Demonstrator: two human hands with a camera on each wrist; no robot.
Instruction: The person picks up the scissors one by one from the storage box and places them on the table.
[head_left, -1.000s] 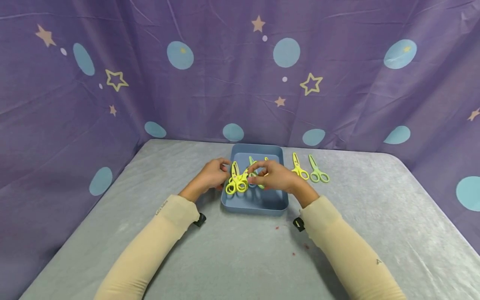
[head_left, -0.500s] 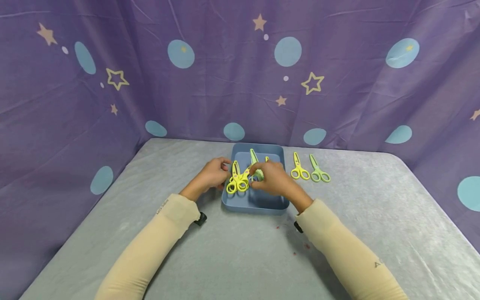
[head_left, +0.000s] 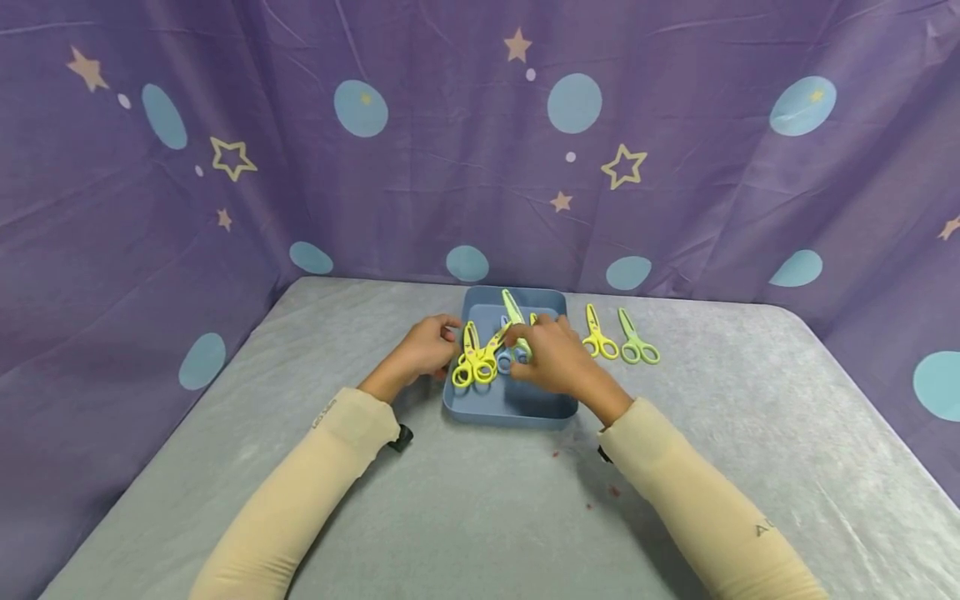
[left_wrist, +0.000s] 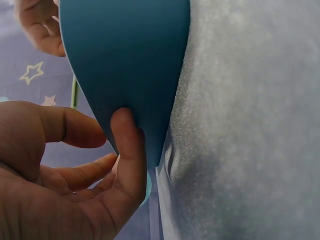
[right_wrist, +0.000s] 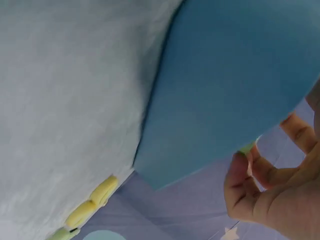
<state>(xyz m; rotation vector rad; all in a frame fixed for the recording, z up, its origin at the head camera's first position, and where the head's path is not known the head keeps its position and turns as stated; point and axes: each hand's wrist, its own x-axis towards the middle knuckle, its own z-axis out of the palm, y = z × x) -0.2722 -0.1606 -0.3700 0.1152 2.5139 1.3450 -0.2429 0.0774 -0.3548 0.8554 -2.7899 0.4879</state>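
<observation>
My right hand (head_left: 553, 354) pinches a pair of light green scissors (head_left: 513, 307) above the blue tray (head_left: 510, 417), blades pointing away. In the right wrist view, thumb and fingers meet at a bit of green (right_wrist: 247, 148) past the tray wall. My left hand (head_left: 430, 346) grips the tray's left side; in the left wrist view its thumb lies on the outer wall (left_wrist: 125, 60) with fingers at the rim. Yellow scissors (head_left: 471, 354) overlap at the tray's left. Blue scissors (head_left: 506, 358) lie beside them, partly behind my right hand. Another yellow tip (head_left: 533, 318) shows beyond that hand.
Right of the tray, yellow scissors (head_left: 597, 335) and green scissors (head_left: 637, 342) lie side by side on the grey cloth-covered table (head_left: 480, 508). A purple curtain (head_left: 465, 208) with stars and dots stands along the back and left.
My right hand has lifted the green scissors up and turned them, leaving the blue scissors more exposed. The left hand stays at the tray's side.
</observation>
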